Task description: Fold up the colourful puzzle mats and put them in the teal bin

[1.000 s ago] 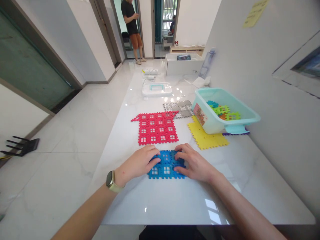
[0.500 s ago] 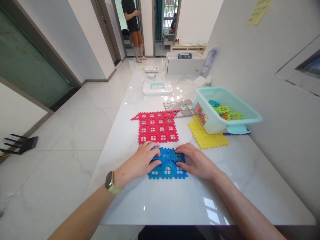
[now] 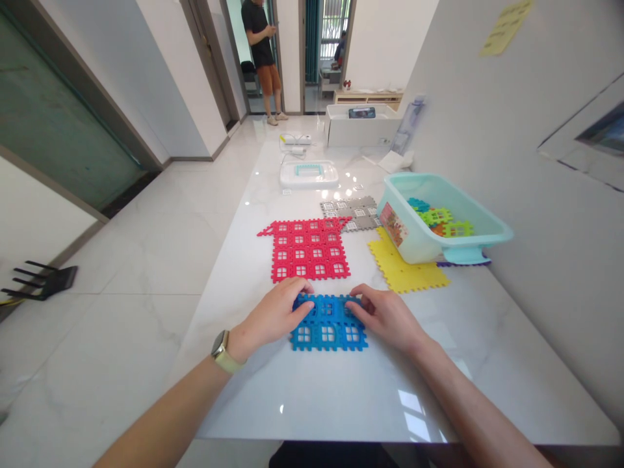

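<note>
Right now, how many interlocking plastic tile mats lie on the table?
5: blue mat nearest, red mat beyond, grey mat behind, yellow mat right, purple mat under teal tub; more may be hidden.

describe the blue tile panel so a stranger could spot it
At the near end of the long white marble table, a blue interlocking window-patterned tile panel lies under the left hand and right hand. It is smaller than the red panel just beyond it.
</note>
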Demonstrator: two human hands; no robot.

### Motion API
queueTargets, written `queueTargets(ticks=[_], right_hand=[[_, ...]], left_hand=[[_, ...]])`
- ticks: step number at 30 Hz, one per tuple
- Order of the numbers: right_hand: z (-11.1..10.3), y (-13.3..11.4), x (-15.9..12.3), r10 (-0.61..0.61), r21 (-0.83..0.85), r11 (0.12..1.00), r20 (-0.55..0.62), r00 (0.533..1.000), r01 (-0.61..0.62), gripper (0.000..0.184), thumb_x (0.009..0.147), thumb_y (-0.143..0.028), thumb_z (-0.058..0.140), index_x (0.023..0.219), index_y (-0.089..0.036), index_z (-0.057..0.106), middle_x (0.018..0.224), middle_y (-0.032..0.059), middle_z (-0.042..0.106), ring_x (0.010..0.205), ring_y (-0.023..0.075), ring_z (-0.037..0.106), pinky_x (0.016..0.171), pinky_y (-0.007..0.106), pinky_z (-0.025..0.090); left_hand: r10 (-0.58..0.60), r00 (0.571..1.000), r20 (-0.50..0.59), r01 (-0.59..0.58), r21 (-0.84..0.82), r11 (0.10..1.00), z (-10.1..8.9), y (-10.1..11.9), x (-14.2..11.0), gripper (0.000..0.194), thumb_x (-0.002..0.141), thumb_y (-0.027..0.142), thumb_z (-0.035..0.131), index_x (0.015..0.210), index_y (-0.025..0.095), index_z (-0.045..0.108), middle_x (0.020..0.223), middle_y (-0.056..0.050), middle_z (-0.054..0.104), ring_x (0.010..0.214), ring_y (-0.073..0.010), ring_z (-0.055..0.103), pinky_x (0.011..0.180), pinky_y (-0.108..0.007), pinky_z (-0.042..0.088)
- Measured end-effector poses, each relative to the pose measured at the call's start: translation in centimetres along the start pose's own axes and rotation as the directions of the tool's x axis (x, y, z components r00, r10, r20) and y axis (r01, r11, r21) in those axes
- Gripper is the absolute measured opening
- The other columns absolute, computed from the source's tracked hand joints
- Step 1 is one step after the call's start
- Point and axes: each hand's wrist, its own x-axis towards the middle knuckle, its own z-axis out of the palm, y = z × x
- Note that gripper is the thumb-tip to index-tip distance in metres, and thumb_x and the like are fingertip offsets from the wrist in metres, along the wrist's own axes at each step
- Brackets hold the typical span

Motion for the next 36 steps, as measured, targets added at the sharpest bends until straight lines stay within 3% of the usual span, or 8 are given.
queueTargets(ticks=[6,12,16,19,22,26,30,36], right_hand=[[-0.8,-0.1,-0.1,-0.103,-0.067,0.992,0.033,0.994,0.105,0.035,0.085,-0.045,0.065,0.111,-0.022,0.062,0.106,0.0078,0.06,0.095,0.0229,0.06,0.083,0.034,0.046],[-1.0,-0.7,-0.3,-0.018,-0.01,1.0,0.077,0.997,0.019,0.041,0.074,-0.039,0.077,0.105,-0.02,0.057,0.105,0.0068,0.059,0.096,0.0239,0.058,0.08,0.035,0.046],[-0.3,-0.3,-0.3,0.026,0.107,0.994,0.1,0.995,-0.037,0.036,0.077,-0.03,0.074,0.103,-0.022,0.05,0.088,0.0004,0.061,0.077,0.0181,0.058,0.068,0.03,0.046],[0.4,-0.2,-0.2,-0.022,0.141,0.99,0.007,1.0,0.021,0.034,0.084,-0.022,0.066,0.113,-0.022,0.047,0.098,0.0028,0.063,0.085,0.0189,0.06,0.075,0.032,0.048],[0.8,-0.5,0.0,-0.156,0.02,0.987,-0.095,0.983,0.158,0.026,0.09,-0.015,0.056,0.115,-0.021,0.05,0.109,0.0079,0.06,0.102,0.0227,0.057,0.086,0.037,0.048],[0.8,-1.1,0.0,-0.269,-0.133,0.957,-0.058,0.961,0.259,0.015,0.093,-0.011,0.048,0.102,-0.02,0.056,0.101,0.0091,0.061,0.097,0.0245,0.055,0.081,0.038,0.051],[0.8,-1.1,-0.2,-0.361,-0.232,0.911,-0.049,0.931,0.341,0.025,0.092,-0.006,0.047,0.111,-0.02,0.055,0.108,0.01,0.062,0.103,0.0252,0.056,0.084,0.039,0.052],[0.7,-0.8,-0.1,-0.432,-0.203,0.9,-0.293,0.853,0.386,0.027,0.092,-0.003,0.045,0.11,-0.021,0.055,0.098,0.008,0.065,0.093,0.0228,0.058,0.079,0.037,0.051]], left_hand=[[0.021,0.997,0.077,-0.039,0.244,0.969,0.4,-0.2,-0.3,0.055,0.072,0.038,0.08,0.12,0.024,0.056,0.115,-0.005,0.06,0.107,-0.027,0.055,0.094,-0.041,0.044],[-0.038,0.99,0.134,0.013,0.187,0.982,1.0,-0.2,-0.3,0.062,0.068,0.037,0.083,0.123,0.026,0.057,0.113,-0.005,0.056,0.106,-0.0275,0.055,0.091,-0.04,0.046],[-0.023,0.993,0.115,0.011,0.106,0.994,1.3,0.0,-0.2,0.054,0.074,0.028,0.079,0.122,0.025,0.055,0.113,-0.004,0.054,0.101,-0.0232,0.058,0.088,-0.037,0.049],[0.054,0.998,0.037,-0.058,0.122,0.991,1.4,0.1,0.0,0.041,0.084,0.018,0.069,0.121,0.026,0.054,0.116,-0.003,0.052,0.102,-0.0207,0.058,0.09,-0.035,0.048],[0.146,0.989,-0.026,-0.139,0.19,0.972,1.4,0.2,0.2,0.03,0.093,0.015,0.055,0.121,0.025,0.054,0.113,-0.003,0.055,0.103,-0.0197,0.056,0.091,-0.035,0.047],[0.182,0.983,0.029,-0.182,0.307,0.934,1.2,0.2,0.3,0.021,0.096,0.017,0.051,0.115,0.024,0.057,0.103,-0.003,0.059,0.096,-0.02,0.057,0.086,-0.036,0.049],[0.257,0.963,0.078,-0.266,0.406,0.874,1.0,0.1,0.1,0.035,0.093,0.008,0.049,0.123,0.025,0.055,0.104,-0.004,0.058,0.096,-0.0208,0.056,0.085,-0.038,0.049],[0.371,0.928,-0.027,-0.328,0.415,0.849,1.0,0.4,-0.2,0.055,0.091,0.0,0.04,0.138,0.028,0.048,0.102,-0.006,0.053,0.094,-0.0201,0.053,0.086,-0.039,0.05]])
